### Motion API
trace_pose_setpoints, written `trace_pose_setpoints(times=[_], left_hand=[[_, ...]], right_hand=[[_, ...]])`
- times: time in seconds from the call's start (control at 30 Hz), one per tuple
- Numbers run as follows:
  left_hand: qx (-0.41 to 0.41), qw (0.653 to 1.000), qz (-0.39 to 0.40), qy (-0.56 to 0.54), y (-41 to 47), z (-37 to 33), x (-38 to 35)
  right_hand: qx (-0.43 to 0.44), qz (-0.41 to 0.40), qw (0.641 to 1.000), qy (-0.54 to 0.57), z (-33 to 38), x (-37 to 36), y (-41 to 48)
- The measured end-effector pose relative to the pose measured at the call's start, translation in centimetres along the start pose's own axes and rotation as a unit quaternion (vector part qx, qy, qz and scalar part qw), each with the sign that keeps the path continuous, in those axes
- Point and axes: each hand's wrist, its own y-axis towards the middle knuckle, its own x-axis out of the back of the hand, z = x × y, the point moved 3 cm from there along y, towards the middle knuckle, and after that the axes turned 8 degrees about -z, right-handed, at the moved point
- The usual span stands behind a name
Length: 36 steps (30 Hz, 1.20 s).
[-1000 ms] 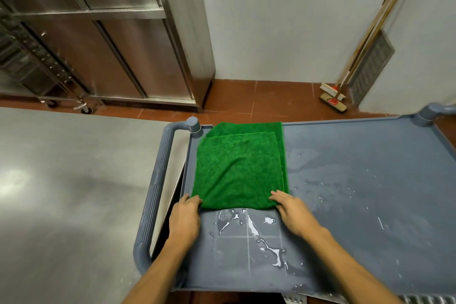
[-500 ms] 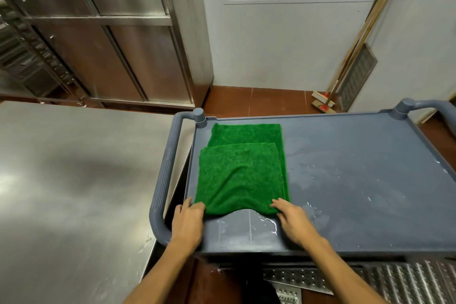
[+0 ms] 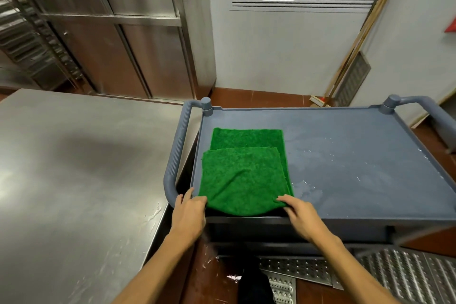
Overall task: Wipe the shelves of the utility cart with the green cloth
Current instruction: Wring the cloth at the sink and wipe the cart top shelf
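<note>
A folded green cloth (image 3: 243,170) lies flat on the left part of the grey utility cart's top shelf (image 3: 345,155). Its near edge hangs slightly over the shelf's front rim. My left hand (image 3: 188,212) pinches the cloth's near left corner, and my right hand (image 3: 299,215) pinches its near right corner. Water drops and streaks show on the shelf to the right of the cloth.
A stainless steel table (image 3: 74,180) stands close against the cart's left handle (image 3: 176,153). Steel cabinets (image 3: 111,27) and a white wall are behind. Broom handles (image 3: 357,42) lean in the right corner. Perforated metal floor grates (image 3: 370,271) lie below the cart.
Both hands have pulled the cloth toward me along the shelf, from its far left corner to the front rim. The wet patch near the front edge is now covered.
</note>
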Motion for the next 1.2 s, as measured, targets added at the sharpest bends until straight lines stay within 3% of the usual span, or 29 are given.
trace_pose_setpoints(times=[0.27, 0.47, 0.9, 1.2], left_hand=[[-0.027, 0.997, -0.051, -0.056, -3.4, 0.4, 2.6], [-0.014, 0.996, 0.025, -0.079, -6.1, 1.3, 3.1], [0.044, 0.984, 0.055, -0.163, -9.4, 1.5, 5.4], [0.067, 0.967, 0.103, -0.222, -11.0, 0.4, 7.5]], right_hand=[[-0.010, -0.019, 1.000, 0.015, 0.0, 1.8, -4.4], [-0.012, -0.018, 0.999, 0.025, -0.1, 2.4, -7.1], [0.002, -0.039, 0.999, 0.023, 0.9, 4.4, -10.5], [-0.007, -0.012, 0.999, 0.048, 2.6, 6.0, -12.1]])
